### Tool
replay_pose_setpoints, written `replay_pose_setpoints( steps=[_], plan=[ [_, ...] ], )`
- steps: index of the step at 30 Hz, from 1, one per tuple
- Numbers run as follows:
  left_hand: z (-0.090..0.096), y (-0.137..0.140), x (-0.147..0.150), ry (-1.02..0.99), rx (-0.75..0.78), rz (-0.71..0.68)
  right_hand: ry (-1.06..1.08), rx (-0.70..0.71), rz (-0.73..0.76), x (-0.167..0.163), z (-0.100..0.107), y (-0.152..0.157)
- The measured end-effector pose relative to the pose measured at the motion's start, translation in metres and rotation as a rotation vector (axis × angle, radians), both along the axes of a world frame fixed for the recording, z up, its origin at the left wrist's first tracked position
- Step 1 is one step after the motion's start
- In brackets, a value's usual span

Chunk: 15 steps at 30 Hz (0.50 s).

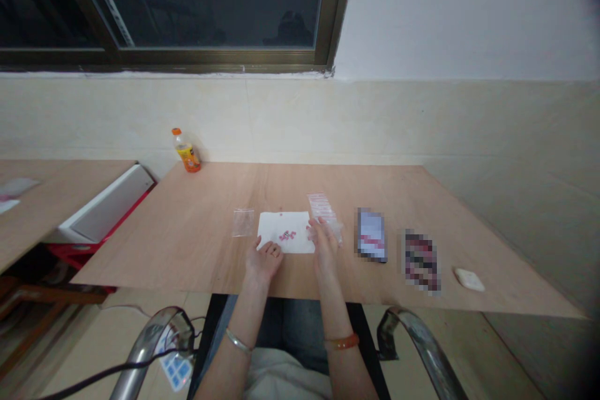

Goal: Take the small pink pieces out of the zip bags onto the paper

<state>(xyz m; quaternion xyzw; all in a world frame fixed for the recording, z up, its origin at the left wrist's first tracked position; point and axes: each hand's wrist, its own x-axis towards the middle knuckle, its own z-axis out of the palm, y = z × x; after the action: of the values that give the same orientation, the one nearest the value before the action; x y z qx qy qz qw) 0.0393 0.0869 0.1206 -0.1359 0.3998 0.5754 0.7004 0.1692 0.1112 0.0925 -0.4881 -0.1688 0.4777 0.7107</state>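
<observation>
On the bottle [191,167] at the upper left of the frame, a yellow label [187,154] with lettering too small to read; on the printed slip [321,204] just right of center, rows of reddish marks, likewise unreadable. Across the middle, a table [187,231] of pale grained wood; left of center, a thin, flat clear pouch [243,222]. At right, a pixelated phone [371,234] and a rounded off-white block [469,279]. In the center, a smooth white paper [268,225], bearing a loose cluster of small pink pieces [287,235]. At the paper's lower left corner, left hand [265,258] with fingers loosely curled; cannot tell whether closed on the edge. At its right edge, right hand [323,242], gripping a crinkled clear bag [335,229].
</observation>
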Motion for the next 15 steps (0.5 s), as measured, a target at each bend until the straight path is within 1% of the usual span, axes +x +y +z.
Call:
replay_pose_setpoints(
  steps=[4,9,12,15],
  plan=[
    [0.002,0.0,-0.004,-0.018,0.049,-0.07,0.015,-0.025,0.027,0.001,-0.006,0.003],
    [0.001,0.001,-0.009,0.028,0.116,-0.093,0.036,-0.059,0.077,0.002,-0.016,0.005],
    [-0.001,0.003,-0.009,0.082,0.14,-0.082,0.092,-0.085,0.119,0.0,-0.016,0.003],
    [-0.003,0.008,-0.006,0.164,0.151,-0.041,0.096,-0.061,0.206,-0.004,-0.015,0.002]
  ],
)
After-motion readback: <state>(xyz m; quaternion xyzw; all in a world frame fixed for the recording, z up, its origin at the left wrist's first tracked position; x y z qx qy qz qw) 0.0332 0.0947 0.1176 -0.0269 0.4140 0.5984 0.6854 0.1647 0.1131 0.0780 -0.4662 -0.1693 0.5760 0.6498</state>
